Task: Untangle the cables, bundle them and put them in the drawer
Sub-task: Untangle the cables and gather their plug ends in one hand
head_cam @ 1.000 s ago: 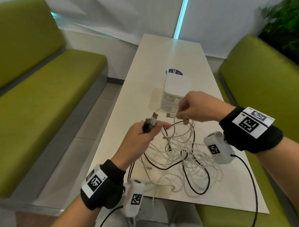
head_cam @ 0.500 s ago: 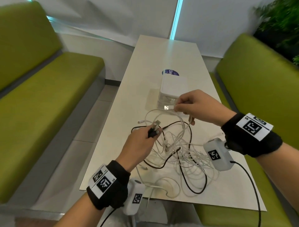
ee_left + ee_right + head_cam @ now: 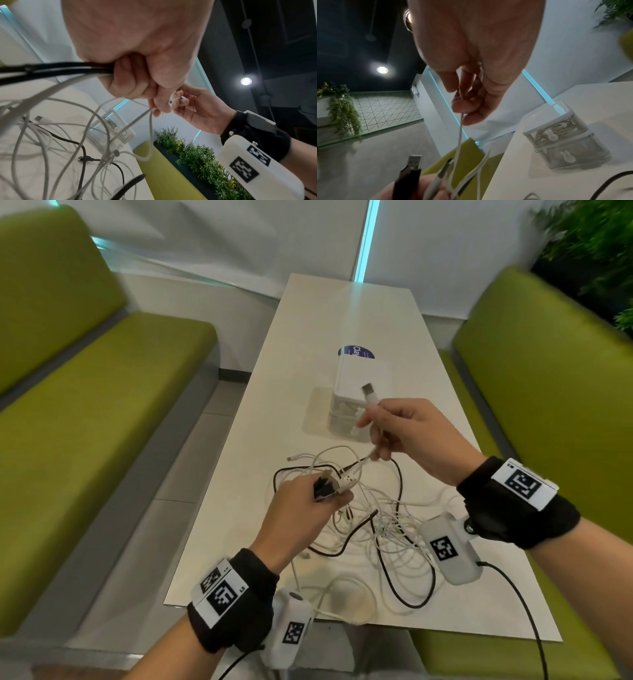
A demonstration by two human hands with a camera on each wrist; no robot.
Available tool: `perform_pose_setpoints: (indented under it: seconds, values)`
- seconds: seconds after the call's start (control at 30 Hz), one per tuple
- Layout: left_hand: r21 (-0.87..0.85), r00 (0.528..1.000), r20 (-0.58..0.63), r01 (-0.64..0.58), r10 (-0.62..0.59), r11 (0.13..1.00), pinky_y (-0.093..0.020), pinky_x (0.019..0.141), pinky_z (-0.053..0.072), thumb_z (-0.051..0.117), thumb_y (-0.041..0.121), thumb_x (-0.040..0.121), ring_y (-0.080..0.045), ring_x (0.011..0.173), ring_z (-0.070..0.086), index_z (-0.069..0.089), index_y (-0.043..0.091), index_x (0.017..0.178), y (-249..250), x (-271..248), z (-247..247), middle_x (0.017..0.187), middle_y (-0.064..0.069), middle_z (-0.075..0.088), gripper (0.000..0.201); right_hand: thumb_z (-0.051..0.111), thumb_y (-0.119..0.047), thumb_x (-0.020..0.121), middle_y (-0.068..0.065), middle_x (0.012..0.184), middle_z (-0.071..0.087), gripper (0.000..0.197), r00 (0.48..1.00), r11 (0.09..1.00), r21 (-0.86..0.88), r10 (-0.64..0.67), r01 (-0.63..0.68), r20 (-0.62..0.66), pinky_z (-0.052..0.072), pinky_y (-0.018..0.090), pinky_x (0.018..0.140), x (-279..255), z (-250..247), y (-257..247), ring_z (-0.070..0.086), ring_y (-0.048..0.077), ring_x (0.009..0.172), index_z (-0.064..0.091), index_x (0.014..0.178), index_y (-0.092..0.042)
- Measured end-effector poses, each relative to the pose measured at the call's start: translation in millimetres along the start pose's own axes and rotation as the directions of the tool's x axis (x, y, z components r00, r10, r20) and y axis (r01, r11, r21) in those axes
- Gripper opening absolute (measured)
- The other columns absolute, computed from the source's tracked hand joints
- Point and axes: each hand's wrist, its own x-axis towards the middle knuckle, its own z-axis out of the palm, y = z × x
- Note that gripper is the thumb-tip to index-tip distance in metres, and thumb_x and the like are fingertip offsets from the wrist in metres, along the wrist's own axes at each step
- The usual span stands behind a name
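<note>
A tangle of white and black cables (image 3: 373, 525) lies on the near end of the white table (image 3: 342, 313). My left hand (image 3: 308, 508) holds several cable ends above it, among them a black USB plug (image 3: 410, 170) and white cords (image 3: 51, 86). My right hand (image 3: 407, 433) pinches a thin white cable (image 3: 460, 129) whose USB plug (image 3: 369, 392) sticks up past the fingers. A small clear drawer unit (image 3: 359, 398) with a white top stands just behind the right hand; coiled cables show inside its upper drawer (image 3: 556, 129).
Green benches (image 3: 85, 422) (image 3: 548, 405) flank the narrow table. A blue round sticker (image 3: 356, 353) lies behind the drawer unit. Plants (image 3: 596, 251) fill the far right corner. One white loop hangs over the table's near edge (image 3: 342, 601).
My right hand has lifted and turned, so the white USB plug now points up in front of the drawer unit. My left hand has dropped lower towards the tangle, still holding its plugs.
</note>
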Motion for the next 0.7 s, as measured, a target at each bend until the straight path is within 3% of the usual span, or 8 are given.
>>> perform_pose_setpoints:
  seconds: [0.13,0.2,0.33,0.4,0.47,0.53,0.6,0.7]
  values:
    - [-0.109,0.988,-0.152,0.004,-0.021,0.994,-0.012,0.052,0.031,0.076,0.039,0.079,0.002,0.050,0.044,0.050,0.027,0.060,7.1,0.3,-7.7,0.048,0.021,0.049,0.034,0.050,-0.021,0.099,0.016,0.079,0.062,0.025,0.973,0.987,0.010,-0.157,0.161,-0.169,0.056,0.041,0.072,-0.8,2.1,-9.1,0.063,0.030,0.062,0.067,0.095,-0.003]
    - [-0.250,0.974,-0.223,-0.016,-0.041,0.968,-0.020,0.054,0.030,0.066,0.042,0.087,0.000,0.046,0.038,0.056,0.023,0.065,7.9,2.0,-11.2,0.046,0.018,0.043,0.031,0.052,-0.019,0.098,0.019,0.082,0.065,0.022,0.962,0.979,-0.013,-0.202,0.203,-0.184,0.058,0.040,0.072,-1.3,2.0,-14.4,0.066,0.030,0.064,0.068,0.098,-0.004]
    - [-0.506,0.962,-0.273,-0.113,-0.035,0.855,-0.026,0.050,0.021,0.050,0.051,0.091,-0.014,0.047,0.020,0.074,0.021,0.098,16.6,0.3,-16.7,0.054,0.004,0.022,0.040,0.057,-0.022,0.096,0.010,0.075,0.069,0.022,0.971,0.940,-0.243,-0.238,0.240,0.037,0.055,0.041,0.065,-5.2,7.6,-15.9,0.064,0.027,0.061,0.073,0.095,-0.006]
    - [-0.524,0.951,-0.310,-0.174,0.004,0.834,-0.024,0.048,0.029,0.055,0.038,0.093,-0.020,0.047,0.021,0.072,0.017,0.110,26.0,-0.6,-17.8,0.050,0.003,0.031,0.032,0.057,-0.028,0.095,0.001,0.068,0.067,0.023,0.958,0.885,-0.368,-0.272,0.287,0.093,0.046,0.036,0.057,-7.6,14.3,-12.7,0.056,0.019,0.056,0.074,0.086,-0.015]
    - [-0.568,0.949,-0.314,-0.179,-0.011,0.803,-0.022,0.041,0.023,0.057,0.029,0.093,-0.011,0.043,0.019,0.069,0.015,0.116,32.8,0.0,-17.4,0.046,0.014,0.043,0.029,0.057,-0.030,0.096,-0.003,0.064,0.066,0.023,0.953,0.866,-0.397,-0.276,0.303,0.124,0.045,0.033,0.056,-9.4,21.0,-10.9,0.055,0.013,0.056,0.073,0.081,-0.022]
    - [-0.664,0.964,-0.259,-0.128,-0.066,0.737,-0.022,0.039,0.018,0.053,0.038,0.091,-0.005,0.042,0.020,0.071,0.022,0.111,35.0,1.3,-16.4,0.047,0.016,0.035,0.031,0.056,-0.030,0.096,-0.003,0.063,0.066,0.023,0.956,0.881,-0.374,-0.248,0.290,0.156,0.052,0.039,0.060,-10.5,25.0,-8.7,0.064,0.015,0.058,0.072,0.084,-0.019]
    - [-0.697,0.977,-0.202,-0.090,-0.075,0.711,-0.020,0.039,0.020,0.048,0.047,0.088,-0.004,0.042,0.022,0.071,0.023,0.095,36.8,1.4,-15.7,0.051,0.011,0.028,0.034,0.055,-0.028,0.097,-0.013,0.066,0.066,0.022,0.954,0.890,-0.354,-0.228,0.286,0.197,0.053,0.034,0.059,-11.8,28.8,-6.9,0.066,0.015,0.055,0.072,0.088,-0.016]
    - [-0.577,0.981,-0.189,-0.145,0.041,0.804,-0.018,0.044,0.027,0.045,0.051,0.087,-0.004,0.043,0.027,0.066,0.014,0.079,40.8,-3.5,-13.6,0.052,0.010,0.032,0.044,0.053,-0.030,0.098,-0.017,0.077,0.069,0.023,0.941,0.873,-0.362,-0.266,0.328,0.211,0.047,0.025,0.058,-11.7,34.4,-5.2,0.061,0.008,0.058,0.073,0.094,-0.019]
